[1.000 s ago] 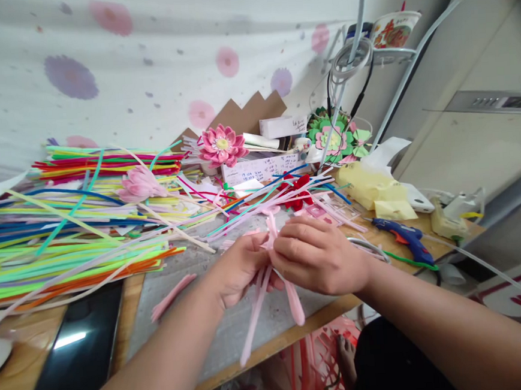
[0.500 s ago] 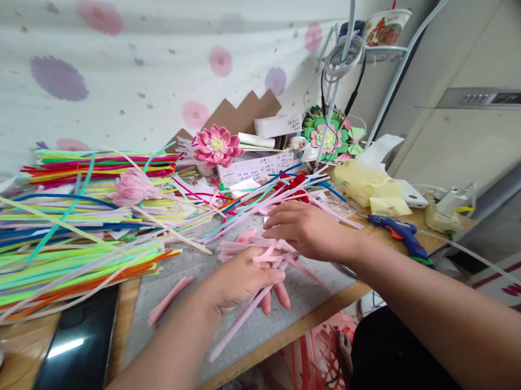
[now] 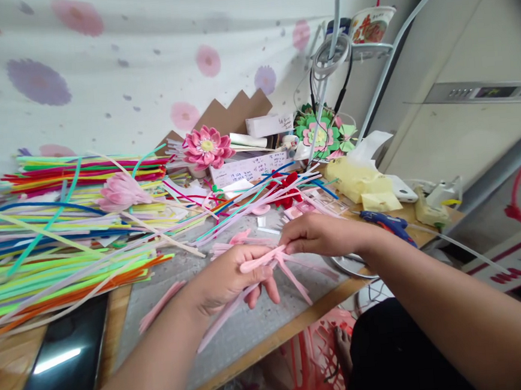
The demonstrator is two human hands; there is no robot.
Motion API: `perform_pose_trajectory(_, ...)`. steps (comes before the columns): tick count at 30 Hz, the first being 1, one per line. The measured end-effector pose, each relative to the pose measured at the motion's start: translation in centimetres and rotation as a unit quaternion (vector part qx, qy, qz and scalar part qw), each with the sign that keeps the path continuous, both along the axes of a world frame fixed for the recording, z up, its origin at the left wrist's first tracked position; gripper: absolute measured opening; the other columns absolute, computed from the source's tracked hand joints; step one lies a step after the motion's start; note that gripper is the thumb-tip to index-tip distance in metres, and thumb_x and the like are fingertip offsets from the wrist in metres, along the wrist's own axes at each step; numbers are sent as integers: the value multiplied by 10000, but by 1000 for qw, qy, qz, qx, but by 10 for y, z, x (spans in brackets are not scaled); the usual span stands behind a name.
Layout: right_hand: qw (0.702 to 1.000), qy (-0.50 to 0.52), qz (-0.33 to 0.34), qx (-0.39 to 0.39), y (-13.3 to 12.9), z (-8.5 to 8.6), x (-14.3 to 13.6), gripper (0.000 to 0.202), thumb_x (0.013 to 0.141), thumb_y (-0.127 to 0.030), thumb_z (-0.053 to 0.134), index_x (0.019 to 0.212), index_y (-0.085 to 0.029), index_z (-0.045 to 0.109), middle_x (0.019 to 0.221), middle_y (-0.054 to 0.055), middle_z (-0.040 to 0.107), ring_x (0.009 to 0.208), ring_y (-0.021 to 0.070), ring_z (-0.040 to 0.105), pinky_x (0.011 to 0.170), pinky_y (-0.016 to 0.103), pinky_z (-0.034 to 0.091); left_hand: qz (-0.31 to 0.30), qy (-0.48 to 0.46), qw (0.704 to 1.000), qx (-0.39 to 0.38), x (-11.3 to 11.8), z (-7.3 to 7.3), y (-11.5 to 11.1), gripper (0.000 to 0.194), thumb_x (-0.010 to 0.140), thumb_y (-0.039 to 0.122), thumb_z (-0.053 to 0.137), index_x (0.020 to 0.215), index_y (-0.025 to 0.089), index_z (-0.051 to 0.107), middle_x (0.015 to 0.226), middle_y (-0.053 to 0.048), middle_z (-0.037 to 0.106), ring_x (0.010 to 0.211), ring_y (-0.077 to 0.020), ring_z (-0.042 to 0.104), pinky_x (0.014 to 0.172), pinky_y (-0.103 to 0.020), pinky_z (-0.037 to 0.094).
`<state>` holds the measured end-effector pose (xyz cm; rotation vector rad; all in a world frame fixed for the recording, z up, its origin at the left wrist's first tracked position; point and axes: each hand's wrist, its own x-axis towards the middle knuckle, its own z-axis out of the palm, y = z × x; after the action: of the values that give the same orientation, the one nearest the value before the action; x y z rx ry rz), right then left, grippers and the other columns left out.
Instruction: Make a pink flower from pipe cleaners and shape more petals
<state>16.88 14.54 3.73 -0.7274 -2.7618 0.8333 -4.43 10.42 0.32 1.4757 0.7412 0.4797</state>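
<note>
Over the grey mat (image 3: 164, 347), my left hand (image 3: 231, 278) is closed on several pink pipe cleaners (image 3: 227, 318), whose long ends hang toward the table's front edge. A folded, petal-shaped pink loop (image 3: 259, 260) lies across its thumb and fingers. My right hand (image 3: 311, 234) pinches the other end of that pink bundle; loose pink ends (image 3: 294, 281) splay out below the fingertips. Behind my left hand more pale pink stems lie on the mat, beside a small pink folded piece (image 3: 240, 237). A short pink bundle (image 3: 161, 307) rests left of my left wrist.
Piles of coloured pipe cleaners (image 3: 64, 228) cover the left side. A pink lotus-like flower (image 3: 207, 147) and a pink bud (image 3: 122, 192) stand behind. At the right lie a blue glue gun (image 3: 391, 225) and a yellow bag (image 3: 352, 179). A dark glossy panel (image 3: 57, 361) lies front left.
My right hand has come down and now pinches the pink stems at my left hand. The folded loop shows clearly across the left fingers. The whole view has shifted slightly.
</note>
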Motion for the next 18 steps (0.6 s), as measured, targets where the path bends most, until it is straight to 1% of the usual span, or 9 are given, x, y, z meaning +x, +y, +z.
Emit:
perform_pose_trajectory(3, 998, -14, -33, 54, 5, -1, 9, 204, 863, -224, 488, 840, -106, 652, 760, 48, 625, 691, 116, 540, 650, 220, 394, -4, 7, 1000, -16, -1, 2, 1, 415, 839, 336, 505, 1212, 154, 520, 656, -64, 684, 346, -32, 433, 368, -151, 255)
perform_pose_trajectory(5, 995, -18, -65, 69, 9, 0, 17, 204, 856, -236, 496, 813, -109, 649, 723, 37, 611, 649, 106, 522, 618, 212, 380, -11, 0, 999, -32, -2, 3, 3, 438, 832, 320, 519, 1235, 149, 504, 646, -63, 682, 340, -30, 431, 362, -147, 246)
perform_pose_trajectory(7, 994, -16, -89, 67, 12, 1, 26, 220, 853, -255, 495, 781, -109, 644, 689, 27, 591, 620, 101, 504, 594, 206, 370, -28, -10, 998, -56, -3, 3, 5, 453, 825, 312, 528, 1243, 140, 496, 651, -70, 683, 339, -35, 432, 349, -143, 246)
perform_pose_trajectory(11, 994, -18, -98, 44, 14, 4, 37, 237, 853, -277, 486, 759, -120, 636, 661, 12, 567, 610, 100, 492, 582, 205, 358, -30, -24, 996, -77, -5, 2, 6, 433, 832, 309, 511, 1229, 136, 511, 649, -78, 684, 334, -35, 425, 333, -134, 240)
perform_pose_trajectory(14, 993, -14, -102, 56, 9, 6, 35, 247, 857, -283, 479, 747, -120, 628, 652, 11, 562, 592, 96, 477, 560, 208, 337, -22, -20, 997, -74, -2, 1, 4, 397, 834, 300, 501, 1191, 133, 546, 628, -82, 684, 321, -31, 416, 325, -129, 223)
perform_pose_trajectory(18, 991, 12, -102, 84, 1, 4, 23, 286, 873, -294, 449, 712, -117, 605, 636, 10, 549, 567, 91, 448, 548, 214, 318, -2, -4, 996, -87, 3, 0, 2, 387, 834, 287, 494, 1179, 118, 545, 606, -75, 681, 294, -35, 393, 308, -132, 242)
